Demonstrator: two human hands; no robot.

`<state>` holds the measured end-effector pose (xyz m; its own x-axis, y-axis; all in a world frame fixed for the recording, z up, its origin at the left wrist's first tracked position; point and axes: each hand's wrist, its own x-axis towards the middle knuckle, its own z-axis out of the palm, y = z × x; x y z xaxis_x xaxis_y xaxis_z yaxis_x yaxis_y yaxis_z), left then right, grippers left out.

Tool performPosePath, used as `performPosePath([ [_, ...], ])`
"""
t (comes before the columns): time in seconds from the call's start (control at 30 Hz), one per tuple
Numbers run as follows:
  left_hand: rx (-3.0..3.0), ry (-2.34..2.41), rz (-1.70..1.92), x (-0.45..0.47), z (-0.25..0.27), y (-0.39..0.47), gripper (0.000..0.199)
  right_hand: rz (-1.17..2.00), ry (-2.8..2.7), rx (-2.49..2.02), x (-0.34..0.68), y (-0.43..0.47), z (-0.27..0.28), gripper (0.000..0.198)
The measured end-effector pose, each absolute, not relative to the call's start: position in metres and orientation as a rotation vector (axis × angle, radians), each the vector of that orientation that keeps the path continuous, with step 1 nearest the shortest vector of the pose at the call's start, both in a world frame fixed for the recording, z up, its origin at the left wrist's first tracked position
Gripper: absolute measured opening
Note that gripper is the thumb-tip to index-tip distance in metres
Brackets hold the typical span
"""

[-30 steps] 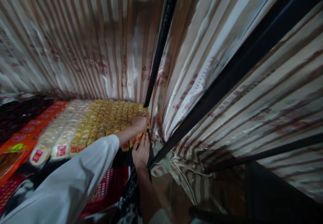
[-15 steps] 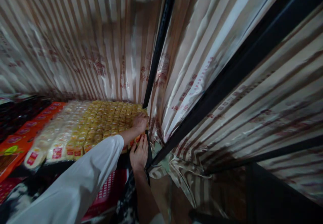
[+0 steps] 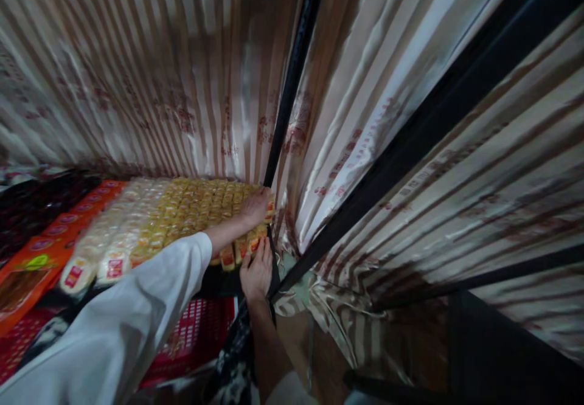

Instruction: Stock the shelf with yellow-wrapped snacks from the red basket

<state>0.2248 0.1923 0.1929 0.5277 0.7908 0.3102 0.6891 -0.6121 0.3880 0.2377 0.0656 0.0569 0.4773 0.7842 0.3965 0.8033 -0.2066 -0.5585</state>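
Note:
Rows of small clear-wrapped yellow packets (image 3: pixel 196 207) with red labels fill the right end of a dark display surface. Over the rightmost back packets lies my left hand (image 3: pixel 256 207), palm down, fingers curled at a packet with a red label (image 3: pixel 270 206) by the corner; its fingertips are partly hidden. My right hand (image 3: pixel 256 274) rests at the front right corner, fingers stretched out and touching the front packets (image 3: pixel 253 242). The left forearm, in a white sleeve (image 3: pixel 150 295), crosses the front of the rows and hides some packets.
Left of the yellow packets are white packets (image 3: pixel 112 241), orange packs (image 3: pixel 59 231) and dark packs (image 3: pixel 27 210). Below the front edge stands a red plastic basket (image 3: pixel 201 326). A striped curtain (image 3: pixel 182 89) hangs behind, with black poles (image 3: pixel 292 83) at the corner and right.
The view has shifted slightly. My left hand has moved a little back, away from my right hand, baring front packets between them. My right hand stays at the front corner.

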Motion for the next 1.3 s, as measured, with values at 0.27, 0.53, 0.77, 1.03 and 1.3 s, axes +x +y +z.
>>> performPosePath([
  [0.27, 2.353, 1.043, 0.824, 0.167, 0.231, 0.173, 0.007, -0.028, -1.310, -1.982, 0.237, 0.067, 0.054, 0.056],
  [0.53, 2.472, 0.921, 0.532, 0.072, 0.188, 0.118, 0.010, -0.028, -1.302, -2.015, 0.237, 0.067, 0.054, 0.057],
  [0.77, 2.567, 1.071, 0.473, 0.058, 0.142, 0.101, 0.015, -0.024, -1.303, -2.015, 0.237, 0.068, 0.055, 0.058],
  [1.03, 2.759, 1.150, 0.580, 0.066, 0.124, 0.100, 0.018, -0.037, -1.297, -1.969, 0.238, 0.069, 0.051, 0.057],
  [1.3, 2.892, 1.192, 0.505, 0.060, 0.123, 0.087, 0.026, -0.014, -1.292, -1.996, 0.237, 0.067, 0.055, 0.058],
])
